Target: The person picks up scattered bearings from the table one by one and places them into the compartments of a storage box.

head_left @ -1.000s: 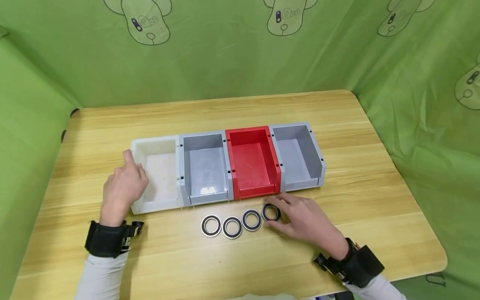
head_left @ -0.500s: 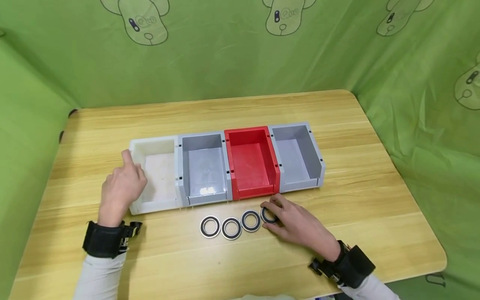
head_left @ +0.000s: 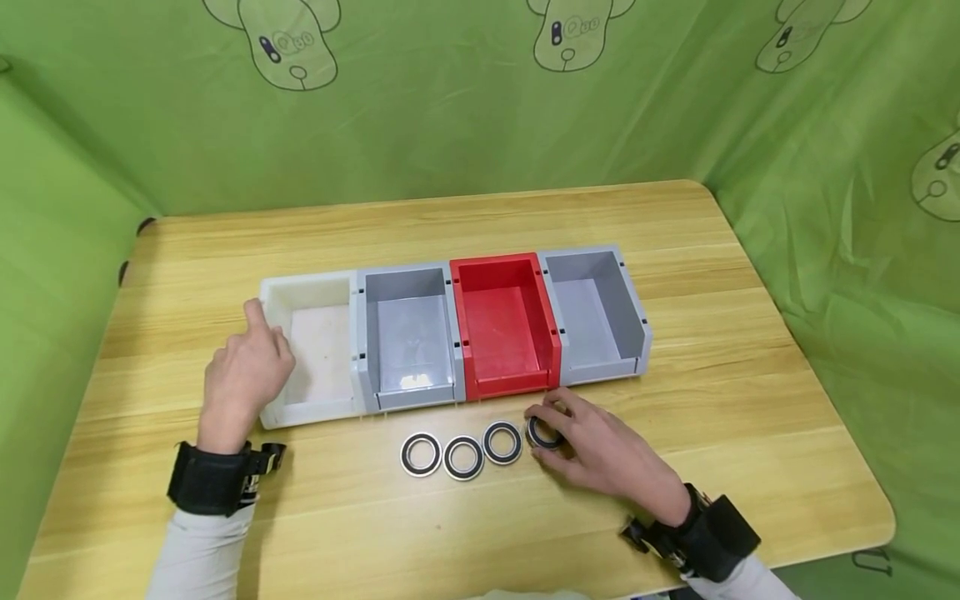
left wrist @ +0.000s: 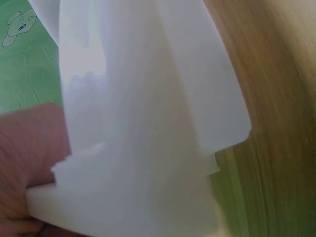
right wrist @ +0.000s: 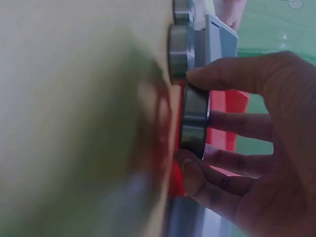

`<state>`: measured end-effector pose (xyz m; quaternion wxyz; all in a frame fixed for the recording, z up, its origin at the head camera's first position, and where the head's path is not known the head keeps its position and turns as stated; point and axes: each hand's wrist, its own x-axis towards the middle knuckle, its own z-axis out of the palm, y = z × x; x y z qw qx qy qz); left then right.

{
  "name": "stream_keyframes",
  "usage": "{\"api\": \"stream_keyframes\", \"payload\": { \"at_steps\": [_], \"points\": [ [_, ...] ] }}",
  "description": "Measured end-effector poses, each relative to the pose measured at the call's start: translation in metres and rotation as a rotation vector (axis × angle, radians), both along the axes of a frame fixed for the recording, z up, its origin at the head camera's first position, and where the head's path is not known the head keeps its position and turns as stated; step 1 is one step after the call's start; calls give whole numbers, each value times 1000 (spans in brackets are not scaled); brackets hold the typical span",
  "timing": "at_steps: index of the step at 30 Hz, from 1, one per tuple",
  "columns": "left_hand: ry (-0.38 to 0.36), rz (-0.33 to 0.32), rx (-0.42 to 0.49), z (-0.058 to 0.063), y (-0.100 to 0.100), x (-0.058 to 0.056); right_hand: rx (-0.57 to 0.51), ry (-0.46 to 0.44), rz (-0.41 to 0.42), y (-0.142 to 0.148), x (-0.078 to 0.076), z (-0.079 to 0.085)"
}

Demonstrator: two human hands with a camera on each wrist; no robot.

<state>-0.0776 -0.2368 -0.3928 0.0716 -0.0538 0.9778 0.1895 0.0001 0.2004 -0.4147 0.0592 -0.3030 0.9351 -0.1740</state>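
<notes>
Four open-front bins are joined in a row. My left hand (head_left: 249, 371) grips the side wall of the white bin (head_left: 272, 414) at the left end, its index finger lying along the rim; in the left wrist view that pale wall (left wrist: 133, 128) hides most of the hand. My right hand (head_left: 600, 446) pinches the rightmost ball bearing (right wrist: 194, 118), thumb on one side and fingertips on the other, just in front of the red bin (head_left: 512, 385). Several more bearings lie flat to its left, among them a near one (head_left: 511, 458) and the leftmost (head_left: 406, 454).
A grey bin (head_left: 412, 333) stands between the white and red ones, and another grey bin (head_left: 592, 317) ends the row at the right. Wooden table (head_left: 337, 533) surrounds them. Green cloth (head_left: 450, 142) hangs behind and at both sides.
My right fingers have closed in on the rightmost bearing, which has shifted slightly right and toward me, widening its gap from its neighbour. The left hand stays on the white bin.
</notes>
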Motion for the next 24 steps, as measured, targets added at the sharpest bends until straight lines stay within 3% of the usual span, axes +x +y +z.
{"api": "stream_keyframes", "payload": {
  "at_steps": [16, 24],
  "points": [
    [-8, -5, 8, 2, -2, 1, 0, 122, -63, 28, -32, 49],
    [-9, -12, 13, 3, -1, 0, -46, 262, -91, 43, -55, 65]
  ]
}}
